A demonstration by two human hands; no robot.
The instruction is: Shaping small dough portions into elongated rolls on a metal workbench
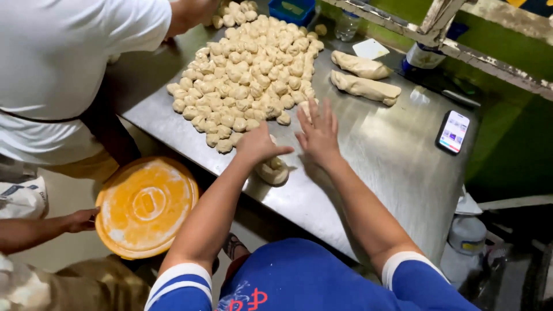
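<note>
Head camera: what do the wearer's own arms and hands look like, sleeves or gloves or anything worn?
Both hands are bare: no gloves, rings or watch show on the left hand or the right hand. The forearms are uncovered up to short sleeves. The left sleeve is blue with white bands at the cuff; the right sleeve is blue with one wide white cuff. The shirt front carries a red marking.

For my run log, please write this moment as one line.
left hand: gripping dough roll | right hand: open, flat on dough pieces edge | steel table: phone, two dough logs
</note>
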